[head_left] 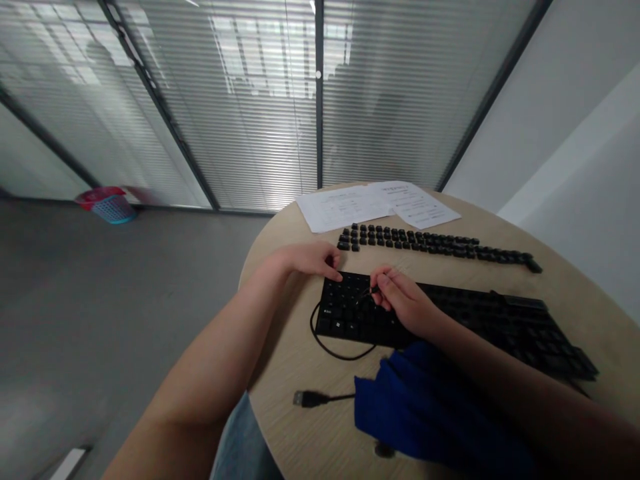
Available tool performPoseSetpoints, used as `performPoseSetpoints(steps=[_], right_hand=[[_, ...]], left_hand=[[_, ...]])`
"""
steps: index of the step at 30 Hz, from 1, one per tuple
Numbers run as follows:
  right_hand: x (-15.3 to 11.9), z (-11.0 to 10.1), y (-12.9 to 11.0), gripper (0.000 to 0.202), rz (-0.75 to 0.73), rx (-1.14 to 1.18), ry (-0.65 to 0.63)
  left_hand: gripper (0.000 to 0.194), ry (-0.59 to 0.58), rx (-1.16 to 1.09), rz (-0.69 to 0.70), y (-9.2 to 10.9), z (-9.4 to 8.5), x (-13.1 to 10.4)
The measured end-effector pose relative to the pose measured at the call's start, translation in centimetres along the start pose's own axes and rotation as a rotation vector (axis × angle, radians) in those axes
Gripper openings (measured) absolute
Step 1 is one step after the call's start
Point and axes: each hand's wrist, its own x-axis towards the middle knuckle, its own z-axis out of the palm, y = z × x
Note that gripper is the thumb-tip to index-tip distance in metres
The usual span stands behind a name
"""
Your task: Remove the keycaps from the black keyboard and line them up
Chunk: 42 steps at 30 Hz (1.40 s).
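A black keyboard (475, 313) lies on the round wooden table, some of its keycaps gone at the left part. My left hand (316, 259) is at its far left corner, fingers curled and thumb on the edge. Over the left key area, my right hand (403, 300) is closed in a pinch on a thin wire tool that looks like a keycap puller (367, 295), its tip down among the keys. Behind the keyboard stand rows of loose black keycaps (400, 239). The tool's handle is mostly hidden by my fingers.
Printed papers (345, 207) lie at the table's far edge. Nearer me are a blue cloth (400, 407), a USB plug (310, 399) with black cable, and a small dark object (384, 449). A blue and red basket (114, 208) stands on the floor by the glass partition.
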Motion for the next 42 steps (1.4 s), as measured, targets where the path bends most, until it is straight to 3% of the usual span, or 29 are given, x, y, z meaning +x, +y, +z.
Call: performPoseSetpoints(steps=[17,28,36,42], right_hand=[[0.0,-0.1,-0.3,0.03,-0.013,-0.076,-0.069],[-0.7,0.0,-1.9,0.017,-0.175,-0.535,-0.122],[-0.4,0.3,-1.8,0.018,-0.225,-0.611,-0.137],[-0.8,0.3,-1.0,0.017,-0.338,-0.556,-0.069]], left_hand=[[0.028,-0.005,0.007,-0.021,0.2,0.1,0.2],[0.028,-0.007,0.002,-0.031,0.2,0.2,0.1],[0.029,0.007,0.003,-0.015,0.3,0.2,0.1],[0.029,0.018,0.016,0.001,0.0,0.3,0.3]])
